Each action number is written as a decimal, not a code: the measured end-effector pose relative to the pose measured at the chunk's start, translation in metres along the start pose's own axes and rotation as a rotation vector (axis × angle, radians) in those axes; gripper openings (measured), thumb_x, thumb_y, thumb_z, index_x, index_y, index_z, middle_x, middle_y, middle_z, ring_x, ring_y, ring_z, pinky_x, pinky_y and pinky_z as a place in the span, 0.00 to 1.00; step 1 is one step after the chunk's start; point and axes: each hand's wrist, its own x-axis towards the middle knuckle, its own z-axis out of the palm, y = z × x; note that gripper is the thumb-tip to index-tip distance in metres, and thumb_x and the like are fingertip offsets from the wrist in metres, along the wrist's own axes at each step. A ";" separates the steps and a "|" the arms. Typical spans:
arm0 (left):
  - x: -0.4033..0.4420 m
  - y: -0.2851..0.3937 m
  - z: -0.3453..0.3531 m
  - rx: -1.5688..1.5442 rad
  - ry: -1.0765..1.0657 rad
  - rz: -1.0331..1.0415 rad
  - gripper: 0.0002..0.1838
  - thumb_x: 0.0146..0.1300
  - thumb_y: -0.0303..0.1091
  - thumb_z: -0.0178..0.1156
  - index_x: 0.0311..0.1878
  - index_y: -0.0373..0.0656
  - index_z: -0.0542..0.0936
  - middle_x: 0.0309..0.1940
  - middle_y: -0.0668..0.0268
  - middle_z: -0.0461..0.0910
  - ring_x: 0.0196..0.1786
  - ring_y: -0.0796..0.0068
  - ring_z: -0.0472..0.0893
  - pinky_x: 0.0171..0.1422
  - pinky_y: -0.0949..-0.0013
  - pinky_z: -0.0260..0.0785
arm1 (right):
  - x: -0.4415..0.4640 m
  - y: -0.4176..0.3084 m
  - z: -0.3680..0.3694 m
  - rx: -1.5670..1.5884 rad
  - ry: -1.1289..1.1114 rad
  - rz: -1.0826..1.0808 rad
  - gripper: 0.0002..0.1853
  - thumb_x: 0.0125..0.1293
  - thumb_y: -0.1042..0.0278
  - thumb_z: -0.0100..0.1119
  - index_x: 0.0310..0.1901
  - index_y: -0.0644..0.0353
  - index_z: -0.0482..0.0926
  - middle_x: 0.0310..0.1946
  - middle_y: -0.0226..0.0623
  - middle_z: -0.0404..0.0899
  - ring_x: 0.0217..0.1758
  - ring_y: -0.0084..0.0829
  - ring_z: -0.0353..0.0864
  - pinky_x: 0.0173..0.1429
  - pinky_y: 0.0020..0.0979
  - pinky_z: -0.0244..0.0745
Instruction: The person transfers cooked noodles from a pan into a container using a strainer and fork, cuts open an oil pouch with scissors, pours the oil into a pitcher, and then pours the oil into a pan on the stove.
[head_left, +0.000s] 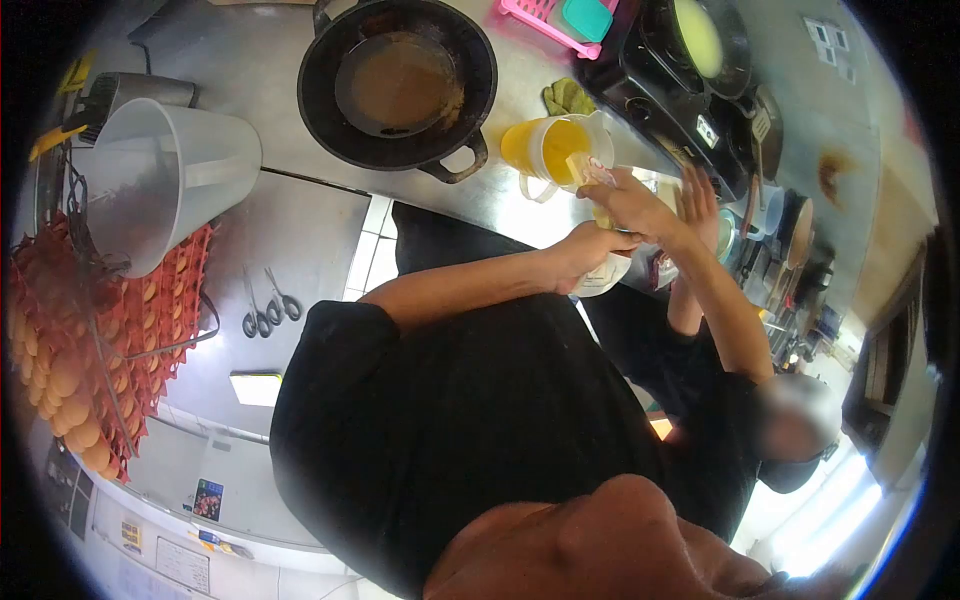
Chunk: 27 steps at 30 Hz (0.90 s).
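Observation:
A clear jug (553,148) of yellow liquid stands on the steel counter, its handle towards me. My right hand (632,203) is closed on a pale packet with red print (594,172), whose end is over the jug's rim. My left hand (585,252) is closed just below it, at a whitish part (605,276) that seems to belong to the same packet; the fingers hide much of it. Left of the jug rests a black two-handled pan (400,85) with a brownish film inside. A green cloth or glove (569,97) lies behind the jug.
A black stove (655,110) holds a pan with pale yellow contents (700,40). A co-worker's hand (700,208) reaches in beside my right arm. Leftward are a large translucent bucket (215,150), red egg trays (150,340) and scissors (272,305). A pink basket (545,22) sits at the back.

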 end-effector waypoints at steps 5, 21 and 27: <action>-0.005 0.009 0.002 -0.028 -0.014 -0.043 0.12 0.72 0.41 0.60 0.44 0.41 0.80 0.29 0.67 0.79 0.24 0.73 0.79 0.26 0.68 0.70 | 0.019 0.017 -0.004 -0.099 -0.022 0.011 0.26 0.67 0.48 0.58 0.48 0.69 0.84 0.40 0.52 0.84 0.46 0.39 0.81 0.54 0.37 0.74; -0.006 0.009 0.004 -0.230 -0.194 -0.080 0.12 0.74 0.44 0.57 0.40 0.47 0.75 0.23 0.73 0.69 0.24 0.78 0.70 0.25 0.71 0.58 | 0.013 -0.005 0.000 -0.108 -0.032 0.041 0.26 0.71 0.45 0.52 0.38 0.67 0.81 0.33 0.46 0.80 0.38 0.35 0.78 0.47 0.36 0.72; -0.003 0.006 0.003 -0.214 -0.149 -0.105 0.11 0.73 0.45 0.58 0.40 0.48 0.76 0.23 0.73 0.70 0.23 0.78 0.70 0.25 0.71 0.58 | 0.015 -0.004 -0.002 -0.075 -0.080 0.100 0.24 0.68 0.47 0.53 0.38 0.65 0.81 0.33 0.43 0.80 0.38 0.35 0.78 0.47 0.34 0.72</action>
